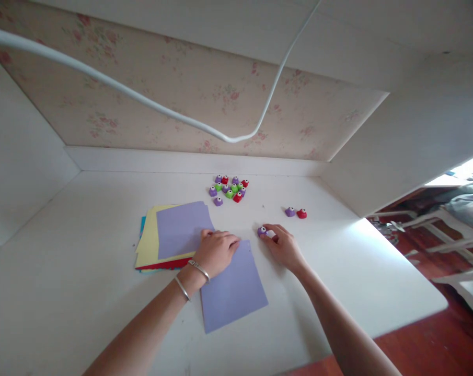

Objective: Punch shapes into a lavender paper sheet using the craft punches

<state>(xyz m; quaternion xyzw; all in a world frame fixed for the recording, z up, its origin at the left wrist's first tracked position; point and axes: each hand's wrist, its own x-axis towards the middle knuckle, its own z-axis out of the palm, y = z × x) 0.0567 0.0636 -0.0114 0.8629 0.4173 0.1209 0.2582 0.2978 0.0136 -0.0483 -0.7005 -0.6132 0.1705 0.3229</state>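
Between the thumb and fingers of my right hand (282,247) is a small purple one-eyed toy figure (262,231), low over the white desk or resting on it. My left hand (217,251), fingers bent and closed, lies at the top edge of a loose purple sheet of paper (236,295); the fingertips are partly hidden. Another purple sheet (181,230) tops a stack of coloured paper to the left, with yellow paper (147,245) and red paper (163,264) showing beneath. To the right of my right hand sit a purple figure (290,212) and a red figure (302,213).
Several purple, green and red one-eyed figures (229,192) cluster toward the back of the white desk (83,292). A white cable (173,116) hangs across the view in front of flowered wallpaper. Side panels flank the desk; white furniture (448,235) stands beyond its right edge.
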